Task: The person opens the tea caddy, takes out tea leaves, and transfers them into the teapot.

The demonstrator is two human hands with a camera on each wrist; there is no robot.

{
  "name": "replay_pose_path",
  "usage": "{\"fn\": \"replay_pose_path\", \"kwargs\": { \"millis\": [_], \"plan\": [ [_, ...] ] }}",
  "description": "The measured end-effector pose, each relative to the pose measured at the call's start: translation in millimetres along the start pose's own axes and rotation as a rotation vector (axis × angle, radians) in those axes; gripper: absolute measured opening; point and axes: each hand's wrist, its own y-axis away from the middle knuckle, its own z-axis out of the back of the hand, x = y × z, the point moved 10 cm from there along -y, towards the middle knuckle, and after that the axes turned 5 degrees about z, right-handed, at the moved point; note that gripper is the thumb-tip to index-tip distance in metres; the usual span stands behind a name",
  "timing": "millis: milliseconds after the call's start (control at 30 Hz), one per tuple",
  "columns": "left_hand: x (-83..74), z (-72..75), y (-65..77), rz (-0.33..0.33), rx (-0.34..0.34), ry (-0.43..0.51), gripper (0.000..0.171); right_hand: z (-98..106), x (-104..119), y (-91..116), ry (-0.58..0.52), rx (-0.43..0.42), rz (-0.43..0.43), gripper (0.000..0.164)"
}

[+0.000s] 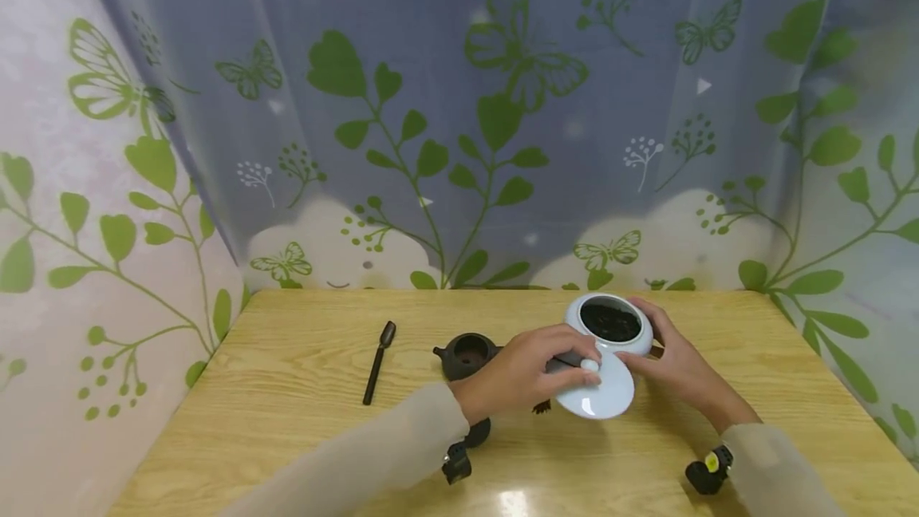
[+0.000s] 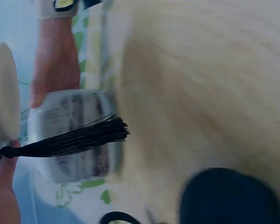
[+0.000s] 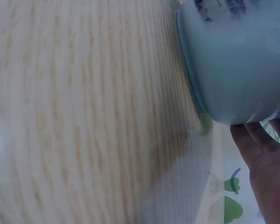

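My left hand pinches the knob of a white glossy lid, held tilted in front of the white jar. A dark tassel hangs from the lid and shows across the jar in the left wrist view. My right hand grips the jar's right side, with its thumb at the front and fingers behind. Dark contents show through the jar's uncovered mouth. In the right wrist view, fingertips press against the pale jar wall.
A dark teapot without a lid stands left of the jar, partly hidden by my left hand. Below it, a small dark object peeks out past the sleeve. Farther left lies a dark scoop on the wooden table. Patterned curtain hangs behind.
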Motion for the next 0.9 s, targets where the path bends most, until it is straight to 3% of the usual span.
{"fn": "replay_pose_path", "kwargs": {
  "millis": [267, 533, 900],
  "plan": [
    [6.8, -33.6, 19.0, 0.005, 0.09, -0.06, 0.021, -0.2, 2.0, 0.6, 0.001, 0.008, -0.008, 0.098],
    [11.6, -66.5, 22.3, 0.015, 0.187, -0.075, 0.023, -1.3, 1.1, 0.5, -0.005, 0.014, -0.013, 0.097],
    [18.3, -85.2, 23.0, 0.046, 0.204, -0.102, 0.024, -0.5, -2.2, -0.6, 0.021, 0.017, -0.032, 0.099]
  ]
}}
